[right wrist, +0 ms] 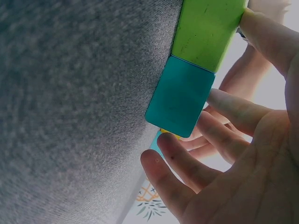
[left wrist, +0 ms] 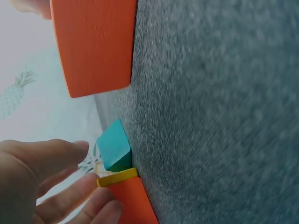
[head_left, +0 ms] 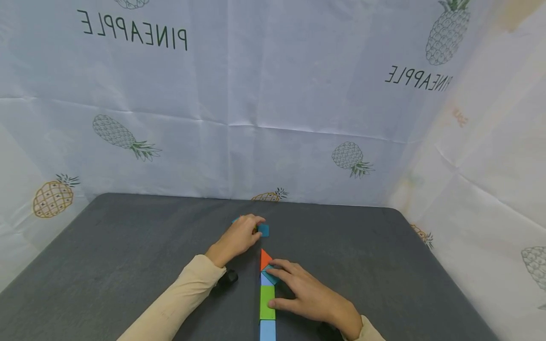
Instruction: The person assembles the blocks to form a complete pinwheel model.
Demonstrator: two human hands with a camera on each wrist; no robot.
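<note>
A line of wooden blocks runs away from me in the head view: a light blue block [head_left: 268, 330], a green block [head_left: 267, 303], a teal triangular block [head_left: 271, 275] and an orange triangle [head_left: 265, 260]. My right hand [head_left: 313, 293] lies along its right side, fingers extended. The thumb meets the green block's edge, and fingertips are at the teal block [right wrist: 181, 97]. Farther out, my left hand [head_left: 239, 237] is beside a blue block [head_left: 264, 230]. Its fingers are loosely bent near a yellow block [left wrist: 117, 177] and an orange block [left wrist: 133, 200], pinching nothing visible. A teal prism [left wrist: 114, 148] stands beyond.
A dark grey table [head_left: 362, 255] lies under the blocks. White cloth [head_left: 298, 94] printed with pineapples hangs behind and at the sides. A large orange block [left wrist: 96, 46] is close to the left wrist camera. A black object [head_left: 229, 277] shows under the left wrist.
</note>
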